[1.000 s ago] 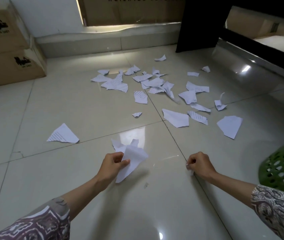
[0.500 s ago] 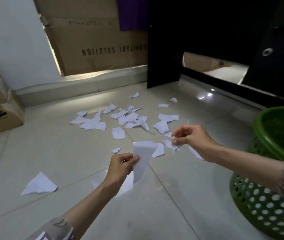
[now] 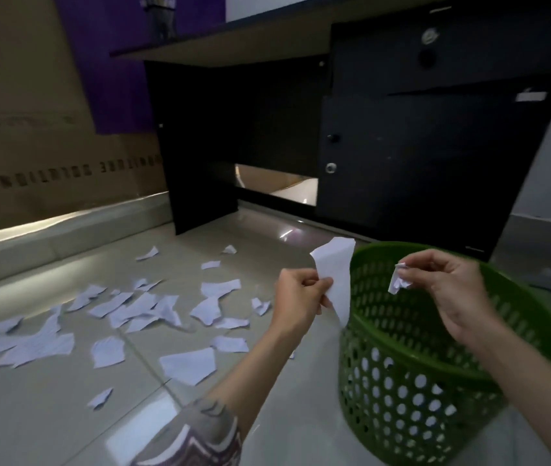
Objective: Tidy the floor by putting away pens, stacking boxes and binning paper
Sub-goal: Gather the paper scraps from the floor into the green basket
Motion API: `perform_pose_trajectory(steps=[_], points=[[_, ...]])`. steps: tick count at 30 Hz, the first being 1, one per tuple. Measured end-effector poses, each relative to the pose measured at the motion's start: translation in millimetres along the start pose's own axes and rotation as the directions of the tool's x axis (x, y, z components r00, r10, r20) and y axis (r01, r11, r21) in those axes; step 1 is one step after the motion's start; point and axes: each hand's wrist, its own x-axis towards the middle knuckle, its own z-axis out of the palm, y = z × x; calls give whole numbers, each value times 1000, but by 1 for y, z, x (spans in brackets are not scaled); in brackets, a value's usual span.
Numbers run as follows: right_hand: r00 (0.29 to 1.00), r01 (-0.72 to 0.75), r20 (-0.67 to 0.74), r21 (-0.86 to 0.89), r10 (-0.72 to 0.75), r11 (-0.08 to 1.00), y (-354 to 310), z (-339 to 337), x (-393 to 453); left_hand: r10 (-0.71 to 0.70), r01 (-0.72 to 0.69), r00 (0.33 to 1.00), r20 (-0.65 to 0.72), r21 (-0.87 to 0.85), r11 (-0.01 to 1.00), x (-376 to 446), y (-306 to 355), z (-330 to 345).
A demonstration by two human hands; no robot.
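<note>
Cardboard sheet [image 3: 42, 136]: leans on the wall far to the left of both hands; a row of upside-down printed letters runs along it, the end reading roughly "SOLUTION", the rest too blurred to make out.
Wall ledge [image 3: 65, 235]: pale raised strip at the foot of the cardboard, catching light.
Floor [image 3: 48, 415]: glossy pale tiles with thin dark joints, reflecting the room.
Torn paper pieces [image 3: 126, 311]: scattered over the tiles left of the left hand; some look lined, no words readable.
Left hand [image 3: 296, 302]: fingers curled, pinching a long white paper strip [image 3: 336, 274] that stands up above the knuckles, beside the bin's near-left rim.
Sleeve [image 3: 196, 438]: patterned fabric on the left forearm, below the hand.
Desk [image 3: 385, 129]: black, beyond both hands, with a lock and small knobs on its door panels; a small pale label at upper right is unreadable.
Green bin [image 3: 412, 412]: perforated plastic basket standing on the tiles, below and between the hands.
Right hand [image 3: 449, 290]: raised over the bin's open mouth, fingertips pinching a small crumpled paper scrap [image 3: 398, 282] that hangs toward the left hand.
</note>
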Motion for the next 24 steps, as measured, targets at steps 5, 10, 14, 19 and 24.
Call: perform_pose_trajectory(steps=[5, 10, 14, 19, 24], points=[[990, -57, -137, -87, 45, 995, 23, -20, 0, 71, -75, 997, 42, 113, 991, 15, 6, 48], [985, -94, -158, -162, 69, 982, 30, -21, -2, 150, -161, 986, 69, 202, 966, 20, 7, 55], [982, -95, -181, -219, 55, 971, 28, -17, 0, 188, -194, 981, 47, 222, 956, 18, 7, 40], [989, -24, -150, -241, -13, 970, 20, 5, 1, 197, -184, 980, -18, 273, 944, 13, -3, 7], [993, 109, -33, -185, -117, 977, 6, 48, -8, 153, -114, 982, -109, 297, 948, 5, -14, -42]])
